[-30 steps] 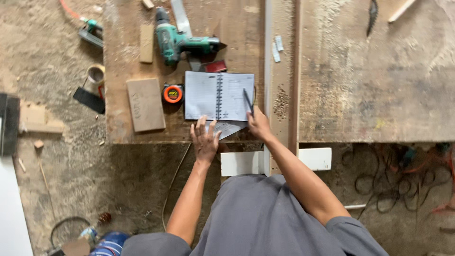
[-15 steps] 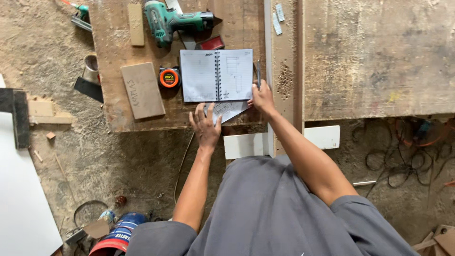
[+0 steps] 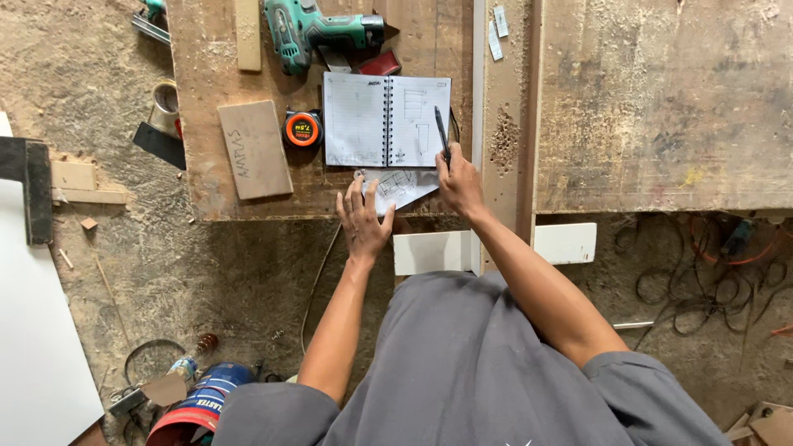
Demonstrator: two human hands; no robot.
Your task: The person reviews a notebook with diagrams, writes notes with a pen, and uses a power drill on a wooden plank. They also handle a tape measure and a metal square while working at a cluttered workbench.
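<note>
A dark pen (image 3: 443, 132) was held in the right hand (image 3: 459, 183), just right of the frame's centre, the fingers being curled shut around its lower end so that the shaft pointed up over the right-hand page of an open spiral-bound notebook (image 3: 387, 120). The notebook was laid flat on a worn wooden workbench (image 3: 206, 177) in the upper middle of the frame, with small sketches visible on its right page. The left hand (image 3: 363, 219) was spread flat, fingers apart and closed on nothing, its fingertips resting on a loose sheet of paper with drawings (image 3: 400, 187) that lay just below the notebook at the bench's near edge. An orange tape measure (image 3: 303, 130) was seen just left of the notebook, and beside it, further left, a small plywood offcut (image 3: 254, 149) with handwriting on it. A green cordless drill (image 3: 318, 31) was lying above the notebook at the top edge, with a red object (image 3: 379, 64) touching it at its lower right. A white panel (image 3: 33, 330) was seen along the left edge of the frame, and tangled cables (image 3: 702, 272) were lying on the dusty floor at the right.
</note>
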